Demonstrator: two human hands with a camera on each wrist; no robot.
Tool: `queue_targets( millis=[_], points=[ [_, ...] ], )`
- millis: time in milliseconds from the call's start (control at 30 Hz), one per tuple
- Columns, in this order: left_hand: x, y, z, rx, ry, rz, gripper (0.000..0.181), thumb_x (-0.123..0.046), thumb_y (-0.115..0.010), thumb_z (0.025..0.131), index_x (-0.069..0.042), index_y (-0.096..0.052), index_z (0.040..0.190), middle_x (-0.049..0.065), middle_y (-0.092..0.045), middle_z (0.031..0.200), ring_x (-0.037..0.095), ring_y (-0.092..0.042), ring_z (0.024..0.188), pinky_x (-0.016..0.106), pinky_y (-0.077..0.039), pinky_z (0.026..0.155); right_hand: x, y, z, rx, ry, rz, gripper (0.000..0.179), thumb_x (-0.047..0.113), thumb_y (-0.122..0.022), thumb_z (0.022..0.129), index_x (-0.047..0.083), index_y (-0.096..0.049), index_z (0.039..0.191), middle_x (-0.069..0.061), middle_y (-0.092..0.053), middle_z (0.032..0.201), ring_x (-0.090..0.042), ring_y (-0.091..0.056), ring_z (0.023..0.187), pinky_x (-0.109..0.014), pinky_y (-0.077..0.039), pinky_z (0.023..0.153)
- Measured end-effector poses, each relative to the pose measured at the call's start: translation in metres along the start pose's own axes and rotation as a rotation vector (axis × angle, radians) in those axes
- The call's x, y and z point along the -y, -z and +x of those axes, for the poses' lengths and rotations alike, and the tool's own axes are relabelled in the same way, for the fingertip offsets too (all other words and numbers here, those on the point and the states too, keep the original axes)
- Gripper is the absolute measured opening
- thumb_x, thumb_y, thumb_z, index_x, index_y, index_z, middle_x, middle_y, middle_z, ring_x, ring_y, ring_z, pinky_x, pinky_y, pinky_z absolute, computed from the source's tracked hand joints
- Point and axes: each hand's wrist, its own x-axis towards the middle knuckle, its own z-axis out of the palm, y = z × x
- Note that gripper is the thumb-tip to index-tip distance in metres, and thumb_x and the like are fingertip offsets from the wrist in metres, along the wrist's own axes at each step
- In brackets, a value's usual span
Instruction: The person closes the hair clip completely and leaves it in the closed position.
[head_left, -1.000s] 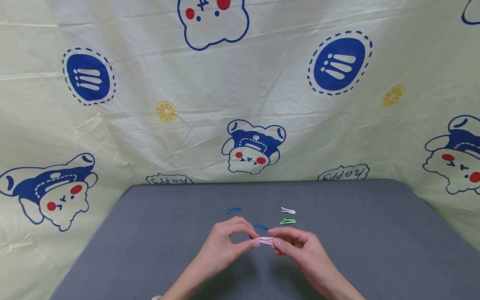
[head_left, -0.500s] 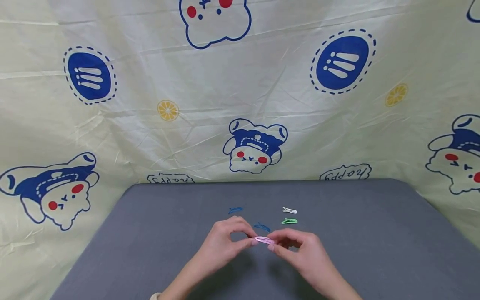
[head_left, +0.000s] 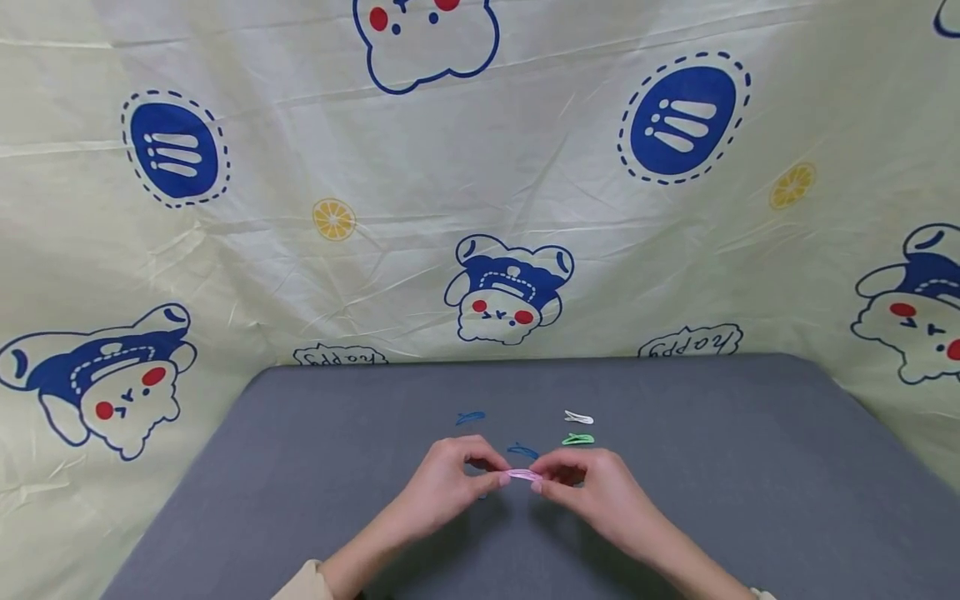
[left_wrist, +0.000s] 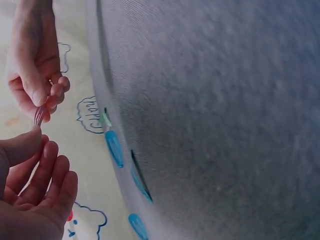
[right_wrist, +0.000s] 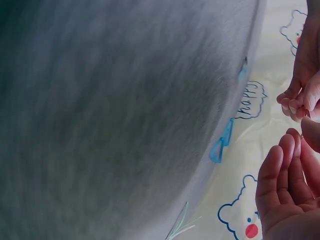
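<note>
A pink snap hair clip (head_left: 524, 474) is held level over the table between both hands. My left hand (head_left: 450, 477) pinches its left end between thumb and forefinger. At the other end, thumb and fingertips of my right hand (head_left: 596, 485) pinch it. In the left wrist view the clip (left_wrist: 38, 116) shows as a thin striped piece bridging the two hands. Just beyond the fingers lies a blue hair clip (head_left: 522, 451). A small bit of blue (head_left: 482, 497) shows under the left hand, mostly hidden by it.
On the grey table (head_left: 712, 467), farther back, lie another blue clip (head_left: 471, 417), a white clip (head_left: 578, 417) and a green clip (head_left: 577, 439). A printed pale curtain (head_left: 405, 275) hangs behind the table's far edge.
My right hand has shifted slightly left, its fingertips now nearer the clip's end. The pink clip has moved a little left. A bit of blue now shows beneath my left hand.
</note>
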Motion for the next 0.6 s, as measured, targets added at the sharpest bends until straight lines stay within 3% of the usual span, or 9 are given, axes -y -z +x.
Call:
queue_targets(
  millis=[167, 300, 600],
  points=[
    [0.006, -0.001, 0.005, 0.044, 0.059, -0.012, 0.005, -0.009, -0.077, 0.086, -0.014, -0.077, 0.088, -0.01, -0.066, 0.081, 0.007, -0.062, 0.075, 0.025, -0.052, 0.065, -0.005, 0.003, 0.008, 0.069, -0.009, -0.034, 0.009, 0.023, -0.077, 0.087, 0.018, -0.075, 0.094, 0.009, -0.067, 0.081, -0.011, -0.061, 0.074, -0.026, -0.053, 0.066],
    [0.012, -0.002, 0.009, 0.079, 0.119, -0.023, 0.006, -0.008, -0.076, 0.086, -0.013, -0.077, 0.088, -0.009, -0.066, 0.08, 0.008, -0.06, 0.071, 0.025, -0.051, 0.064, -0.01, 0.004, 0.015, 0.129, -0.028, -0.07, 0.009, 0.021, -0.077, 0.087, 0.016, -0.075, 0.095, 0.009, -0.066, 0.079, -0.013, -0.06, 0.072, -0.027, -0.052, 0.064],
    [0.024, -0.005, 0.017, 0.135, 0.097, 0.078, 0.003, -0.008, -0.077, 0.085, -0.01, -0.075, 0.083, -0.01, -0.063, 0.074, 0.003, -0.055, 0.065, 0.022, -0.047, 0.061, -0.023, 0.001, 0.026, 0.199, -0.024, -0.086, 0.006, 0.018, -0.076, 0.087, 0.014, -0.075, 0.092, 0.01, -0.066, 0.076, -0.01, -0.06, 0.069, -0.026, -0.05, 0.061]
  ],
)
